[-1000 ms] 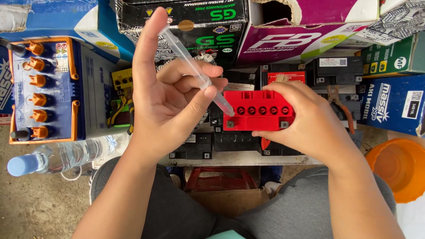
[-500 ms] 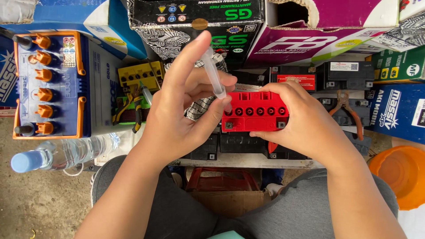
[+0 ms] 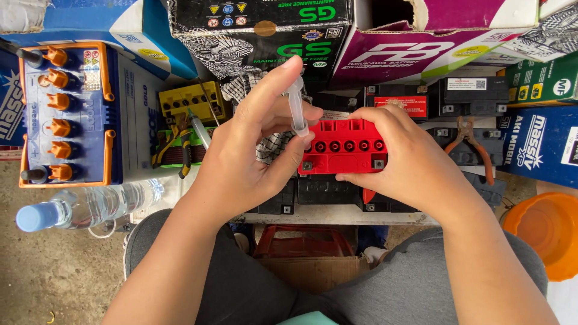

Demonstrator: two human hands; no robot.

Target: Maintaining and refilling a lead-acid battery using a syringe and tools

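Risk assessment, largest item first.

1. Large blue battery point(image 3: 72, 114) with 6 orange caps, at the far left: it sits well apart from both hands, so contact is unlikely. The clear water bottle point(image 3: 90, 207) lying on its side near the left forearm is the closer hazard; a backward elbow movement could roll it.

2. Small red battery point(image 3: 343, 147): it is held above the stack of black batteries point(image 3: 313, 192) on the low surface point(image 3: 337, 215), tilted so its top row of 6 fill ports faces the camera. It rests only in the right hand; a loosened hold would probably drop it onto the black cases below, and any liquid in the cells could spill out of the open ports.

3. Clear syringe point(image 3: 296, 108): its tip points down toward the leftmost port, at the battery's left edge. Whether the tip is inside the port cannot be told. A misaligned tip would likely put liquid on the red lid or on the fingers.

Hand pose.

- Right hand point(image 3: 409, 162): wrapped around the right end of the red battery, fingers over the far edge, thumb along the near edge. Grip pressed firmly on the case.
- Left hand point(image 3: 241, 162): palm toward the camera, index finger extended up over the syringe top, middle finger and thumb pinching the barrel. Grip is closed on the syringe.
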